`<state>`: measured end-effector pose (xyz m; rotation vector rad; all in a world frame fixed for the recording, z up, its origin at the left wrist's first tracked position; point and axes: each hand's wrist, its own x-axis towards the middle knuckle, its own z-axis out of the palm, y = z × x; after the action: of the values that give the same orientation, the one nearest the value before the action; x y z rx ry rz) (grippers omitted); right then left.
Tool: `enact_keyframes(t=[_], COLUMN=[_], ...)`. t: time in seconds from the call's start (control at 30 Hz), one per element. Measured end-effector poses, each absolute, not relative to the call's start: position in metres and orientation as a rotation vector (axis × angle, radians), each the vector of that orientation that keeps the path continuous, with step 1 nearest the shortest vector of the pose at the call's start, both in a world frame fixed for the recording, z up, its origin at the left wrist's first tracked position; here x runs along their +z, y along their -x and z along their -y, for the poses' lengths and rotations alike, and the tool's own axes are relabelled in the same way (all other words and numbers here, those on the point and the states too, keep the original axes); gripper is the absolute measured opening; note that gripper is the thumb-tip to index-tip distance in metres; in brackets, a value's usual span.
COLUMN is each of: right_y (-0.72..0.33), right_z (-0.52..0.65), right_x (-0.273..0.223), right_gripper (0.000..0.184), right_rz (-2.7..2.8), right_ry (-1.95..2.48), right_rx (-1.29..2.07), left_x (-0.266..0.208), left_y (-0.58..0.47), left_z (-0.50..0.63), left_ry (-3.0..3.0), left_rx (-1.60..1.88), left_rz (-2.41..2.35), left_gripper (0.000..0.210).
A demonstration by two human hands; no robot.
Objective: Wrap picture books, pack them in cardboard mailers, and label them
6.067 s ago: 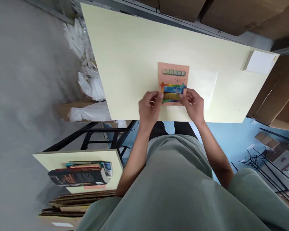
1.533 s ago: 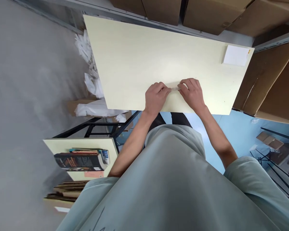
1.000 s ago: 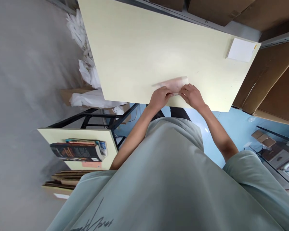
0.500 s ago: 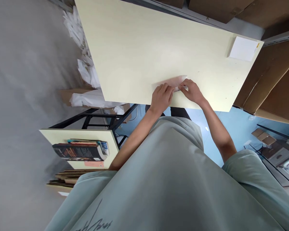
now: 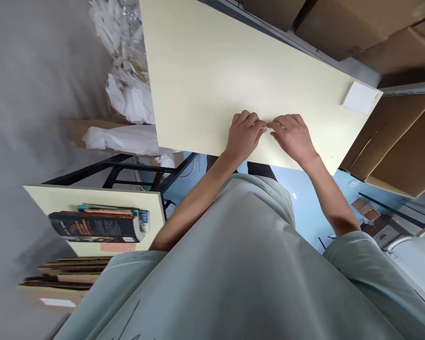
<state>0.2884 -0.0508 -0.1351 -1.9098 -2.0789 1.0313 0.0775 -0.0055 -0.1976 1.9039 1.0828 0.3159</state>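
Over the front part of the cream tabletop (image 5: 198,85), my left hand (image 5: 243,136) is closed, thumb and fingers pinched together. Facing it, my right hand (image 5: 293,137) pinches too, its fingers curled. Their fingertips almost meet around a thin whitish strip (image 5: 264,127), of which only a small edge shows. The rest of it is hidden by my fingers, so its kind cannot be made out. A white flat box (image 5: 360,97) lies at the tabletop's far right corner, away from both hands.
Cardboard boxes (image 5: 336,26) line a shelf behind the table, and a large open carton (image 5: 400,141) stands at the right. White wrapping material (image 5: 134,101) is heaped at the left. Books (image 5: 95,226) lie on a lower board, near flattened cardboard (image 5: 67,274).
A thin, see-through pinkish sheet lay stretched out by my hands before; now only a small pale edge shows between them. My right hand has turned, knuckles up. The camera view has shifted.
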Motion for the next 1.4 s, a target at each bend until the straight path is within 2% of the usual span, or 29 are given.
enact_keyframes(t=[0.2,0.33,0.47,0.6,0.73,0.83,0.93,0.97,1.1,1.27,1.4], right_y=[-0.261,-0.215,-0.158,-0.108,-0.083,-0.074,-0.068,-0.066,-0.063,-0.051,-0.023], right_z=[-0.025,-0.107,-0.203,-0.277,-0.303,-0.295,-0.271,-0.26,-0.201,-0.102,-0.027], right_x=[-0.139,-0.162,-0.207,-0.248,-0.262,-0.249,-0.214,-0.198,-0.131,-0.08,-0.066], right_gripper=[0.034,0.034,0.033,0.054,0.058,0.049,0.014,0.008,0.039,0.043,0.043], right_rz=[2.219,2.299,2.351,2.493,2.31,2.364,2.488,2.495,2.472,2.275,2.231], right_ry=[1.803,1.636,1.551,1.661,1.765,1.779,1.831,1.862,1.974,1.938,1.745], right_rx=[1.052,1.095,1.109,1.084,1.105,0.974,0.784,0.736,0.549,0.435,0.56], left_x=[-0.197,-0.206,-0.236,-0.275,-0.303,-0.309,-0.296,-0.286,-0.226,-0.156,-0.124], left_y=[-0.039,0.012,0.052,0.067,0.067,0.063,0.064,0.067,0.096,0.153,0.2], left_z=[-0.025,-0.058,-0.104,-0.146,-0.167,-0.174,-0.182,-0.183,-0.171,-0.089,0.02], left_ry=[-1.759,-1.482,-1.321,-1.308,-1.334,-1.289,-1.28,-1.285,-1.361,-1.438,-1.324], left_rx=[0.421,0.569,0.668,0.712,0.726,0.764,0.748,0.733,0.684,0.788,0.973], left_rz=[-1.175,-1.303,-1.446,-1.536,-1.636,-1.652,-1.644,-1.654,-1.713,-1.783,-1.929], left_gripper=[0.02,0.017,0.021,0.019,0.017,0.015,0.014,0.015,0.023,0.025,0.021])
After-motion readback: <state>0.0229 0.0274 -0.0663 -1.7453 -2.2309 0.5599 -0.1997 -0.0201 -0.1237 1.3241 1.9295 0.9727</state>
